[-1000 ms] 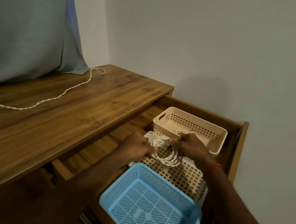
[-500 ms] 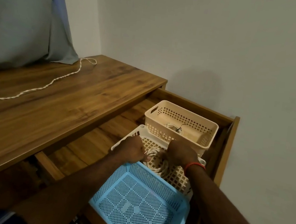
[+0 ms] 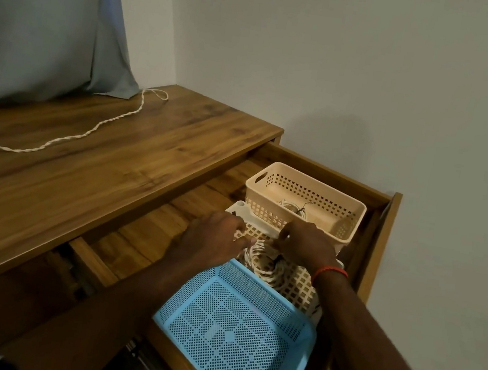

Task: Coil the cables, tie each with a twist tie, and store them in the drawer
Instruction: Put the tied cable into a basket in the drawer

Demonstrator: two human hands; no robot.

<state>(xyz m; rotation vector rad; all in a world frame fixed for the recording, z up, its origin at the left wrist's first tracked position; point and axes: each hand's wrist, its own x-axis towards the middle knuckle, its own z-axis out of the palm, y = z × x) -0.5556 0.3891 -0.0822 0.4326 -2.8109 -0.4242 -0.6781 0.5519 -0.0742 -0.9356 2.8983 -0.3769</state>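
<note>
A coiled white twisted cable (image 3: 267,261) lies in the white lattice basket (image 3: 301,285) in the middle of the open wooden drawer (image 3: 383,234). My left hand (image 3: 214,236) and my right hand (image 3: 306,242) are both down on the coil, fingers pinching its top edge. Behind it, the beige basket (image 3: 269,197) holds another coiled cable (image 3: 294,207) with a dark twist tie. One more white twisted cable (image 3: 88,133) lies uncoiled across the wooden desk top (image 3: 114,174).
A light blue perforated basket (image 3: 231,338) sits at the near end of the drawer, overlapping the white one. A grey-blue curtain (image 3: 41,18) hangs at the back left. A plain wall stands close on the right.
Both hands have lowered the coil from above the beige basket's front rim down into the white basket. The second coil in the beige basket has come into view.
</note>
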